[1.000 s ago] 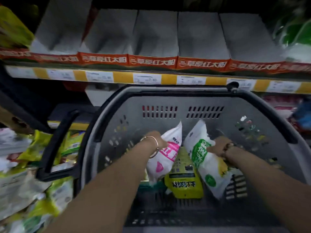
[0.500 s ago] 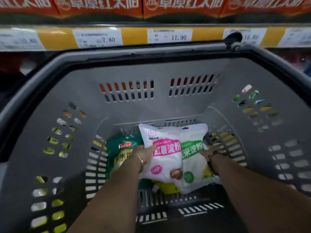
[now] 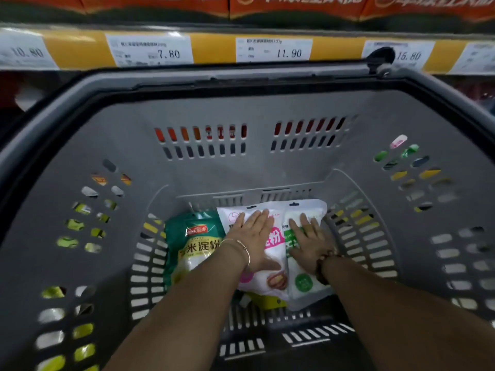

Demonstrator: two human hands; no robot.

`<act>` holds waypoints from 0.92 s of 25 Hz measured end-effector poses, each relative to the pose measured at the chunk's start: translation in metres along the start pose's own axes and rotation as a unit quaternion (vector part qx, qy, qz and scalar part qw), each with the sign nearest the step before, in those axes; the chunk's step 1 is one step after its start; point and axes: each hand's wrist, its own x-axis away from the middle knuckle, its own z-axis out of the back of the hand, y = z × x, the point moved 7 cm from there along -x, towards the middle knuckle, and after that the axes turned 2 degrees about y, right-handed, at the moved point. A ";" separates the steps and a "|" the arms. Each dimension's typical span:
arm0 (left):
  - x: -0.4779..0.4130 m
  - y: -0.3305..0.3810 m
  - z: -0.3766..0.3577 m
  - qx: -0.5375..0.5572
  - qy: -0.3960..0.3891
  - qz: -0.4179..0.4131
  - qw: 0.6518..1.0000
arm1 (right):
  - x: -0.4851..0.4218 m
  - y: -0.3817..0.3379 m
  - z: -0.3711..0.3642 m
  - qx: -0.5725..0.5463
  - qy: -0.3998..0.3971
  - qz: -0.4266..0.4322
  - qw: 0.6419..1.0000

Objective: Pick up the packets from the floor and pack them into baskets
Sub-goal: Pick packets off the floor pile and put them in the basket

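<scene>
I am looking down into a big grey basket (image 3: 241, 170). Its left wall has little holes, and yellow and green bits show through them.

On the left of the basket floor lies a dark green packet (image 3: 195, 245) with a red label and a yellow part. It lies flat, just to the left of my left hand (image 3: 251, 236). My left arm passes over its right edge.

My left hand is flat and wide. The fingers are straight, close together, and point away from me. It presses down on a white packet with pink writing (image 3: 270, 274). The top half of this packet is under my palm and fingers. Its near end sticks out past my wrist, toward me. A thin gold bangle (image 3: 242, 246) sits on that wrist.

Next comes a white packet with green writing (image 3: 302, 282). It lies side by side with the pink one, and their edges meet. My right hand (image 3: 308, 242) lies flat on top of it, with the fingers straight and a little spread. It holds nothing; it only presses. A brown bead bracelet (image 3: 322, 266) is on that wrist.

A yellow packet (image 3: 265, 301) peeks out from under the near ends of the two white packets.

The right wall of the basket has holes too, with green, yellow and pink bits behind them.

Behind the basket runs a yellow shelf edge (image 3: 211, 46) with white price tags (image 3: 150, 49). Orange boxes (image 3: 160, 4) stand above it.
</scene>
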 end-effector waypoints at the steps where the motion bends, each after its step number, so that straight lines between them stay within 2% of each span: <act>1: 0.000 0.000 -0.006 -0.002 -0.012 0.011 1.000 | -0.001 0.000 -0.006 0.005 -0.007 -0.009 1.000; 6: -0.006 -0.005 -0.023 -0.049 -0.041 0.055 0.996 | -0.005 -0.001 -0.015 0.028 -0.005 -0.027 0.999; 12: 0.004 -0.001 -0.018 -0.022 -0.038 0.064 0.997 | -0.005 -0.001 -0.006 0.044 -0.075 -0.046 0.995; 14: 0.014 -0.002 -0.009 -0.002 -0.043 0.061 0.997 | -0.002 -0.008 0.009 0.013 -0.085 -0.034 0.996; 17: 0.039 -0.008 0.024 0.034 -0.023 0.096 0.995 | 0.016 -0.021 0.050 -0.036 -0.030 -0.010 0.999; 23: 0.125 -0.020 0.116 0.153 0.088 0.162 0.971 | 0.084 -0.061 0.133 -0.041 0.091 0.055 0.994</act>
